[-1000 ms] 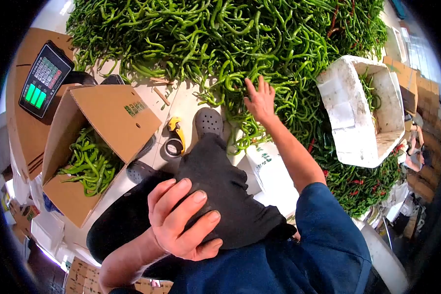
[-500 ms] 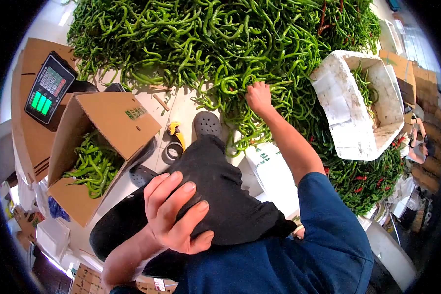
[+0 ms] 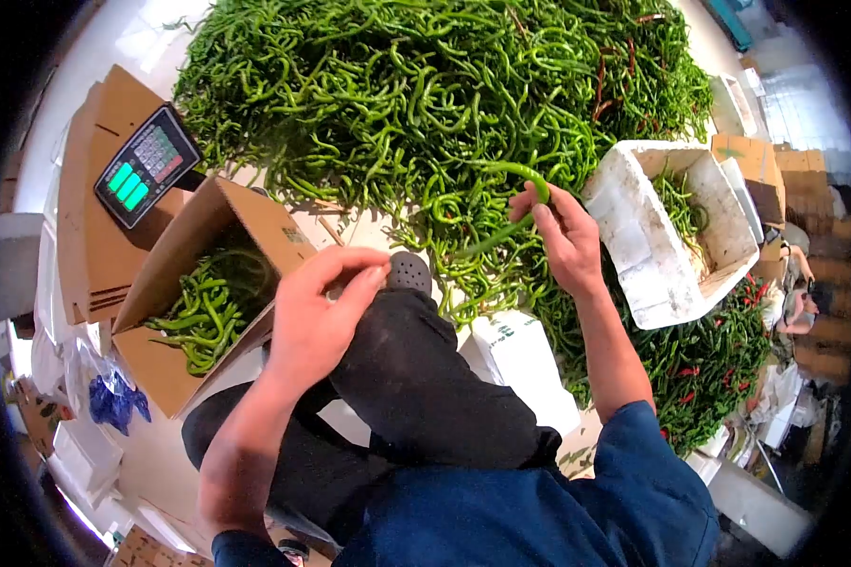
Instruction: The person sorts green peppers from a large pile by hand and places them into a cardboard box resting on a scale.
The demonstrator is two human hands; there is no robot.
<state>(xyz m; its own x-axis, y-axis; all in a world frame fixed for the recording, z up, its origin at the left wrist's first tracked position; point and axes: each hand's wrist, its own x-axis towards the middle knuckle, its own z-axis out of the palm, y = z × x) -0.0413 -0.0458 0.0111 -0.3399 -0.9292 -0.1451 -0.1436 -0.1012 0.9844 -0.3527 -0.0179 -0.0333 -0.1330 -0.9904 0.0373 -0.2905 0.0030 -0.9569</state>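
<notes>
My right hand (image 3: pixel 569 236) holds a long curved green pepper (image 3: pixel 520 171) in a pinch; a second green length, perhaps another pepper, trails left from its fingers. Beyond it spreads a large heap of green peppers (image 3: pixel 397 85). My left hand (image 3: pixel 331 298) is over my knee with thumb and fingertips brought together, and nothing shows between them. Left of that hand stands an open cardboard box (image 3: pixel 260 222) with green peppers (image 3: pixel 203 321) inside.
A scale display (image 3: pixel 148 165) with lit green digits is at the left. On the right, a white foam box (image 3: pixel 638 246) holds some peppers, beside darker peppers with red ones (image 3: pixel 709 378). White packets (image 3: pixel 520 369) lie near my knee. Part of another person (image 3: pixel 799 307) shows far right.
My right hand has lifted from the heap with green pepper in its fingers. My left hand has risen forward and its fingers have come together. The view has shifted.
</notes>
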